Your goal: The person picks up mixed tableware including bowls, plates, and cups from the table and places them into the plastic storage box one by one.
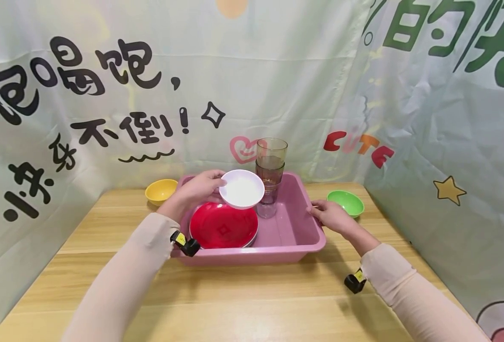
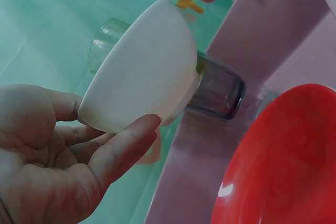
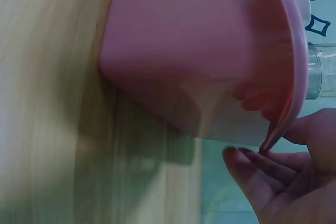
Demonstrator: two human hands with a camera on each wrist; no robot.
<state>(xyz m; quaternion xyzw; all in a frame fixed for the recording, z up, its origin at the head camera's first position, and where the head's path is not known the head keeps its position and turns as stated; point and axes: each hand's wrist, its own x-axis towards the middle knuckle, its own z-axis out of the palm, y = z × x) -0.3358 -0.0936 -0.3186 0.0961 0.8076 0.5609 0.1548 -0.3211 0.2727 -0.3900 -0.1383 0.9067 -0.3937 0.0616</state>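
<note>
A white bowl (image 1: 241, 189) is pinched at its edge by my left hand (image 1: 201, 186), held above the pink basin (image 1: 292, 237). The left wrist view shows the bowl (image 2: 149, 66) tilted, with the thumb at the rim and fingers under its side. Red plates (image 1: 224, 225) lie stacked in the basin's left part. Behind the bowl rises a stack of clear, tinted glasses (image 1: 271, 164), standing in the basin. My right hand (image 1: 331, 214) grips the basin's right rim, thumb inside and fingers outside, as the right wrist view shows on the rim (image 3: 300, 77).
A yellow bowl (image 1: 161, 191) sits on the wooden table (image 1: 252, 304) left of the basin. To the right, behind my right hand, is a green bowl (image 1: 347, 203). A printed cloth (image 1: 192, 42) hangs close behind and along the sides.
</note>
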